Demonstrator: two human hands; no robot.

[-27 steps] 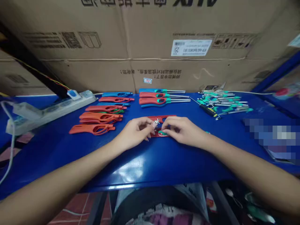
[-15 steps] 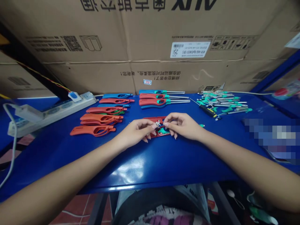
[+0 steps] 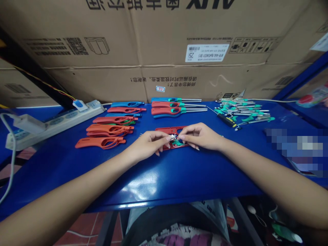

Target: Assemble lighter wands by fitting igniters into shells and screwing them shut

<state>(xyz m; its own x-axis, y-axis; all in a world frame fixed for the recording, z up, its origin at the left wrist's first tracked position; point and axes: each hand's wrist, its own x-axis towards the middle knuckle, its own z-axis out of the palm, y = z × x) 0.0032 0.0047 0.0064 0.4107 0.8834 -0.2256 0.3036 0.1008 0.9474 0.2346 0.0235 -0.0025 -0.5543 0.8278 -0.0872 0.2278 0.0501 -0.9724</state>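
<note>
Over the middle of the blue table, my left hand (image 3: 151,143) pinches a small silvery part (image 3: 172,137) between thumb and forefinger. My right hand (image 3: 200,136) is close beside it, thumb and forefinger pressed together near thin wires at that part; what they grip is too small to make out. Beneath both hands lies an opened red lighter shell (image 3: 166,130), partly covered by the fingers. A green piece (image 3: 177,142) with a pale wire sits in its lower half.
Red, orange and blue lighter shells (image 3: 99,142) lie at left beside a white power strip (image 3: 58,122). Lighters with metal tubes (image 3: 167,111) lie behind my hands. Green-and-metal parts (image 3: 246,111) and a screwdriver (image 3: 227,120) are at right. A cardboard box (image 3: 159,34) stands behind.
The fingers of my right hand have shifted slightly at the small part, and the view has moved a little. My left hand still pinches the silvery part.
</note>
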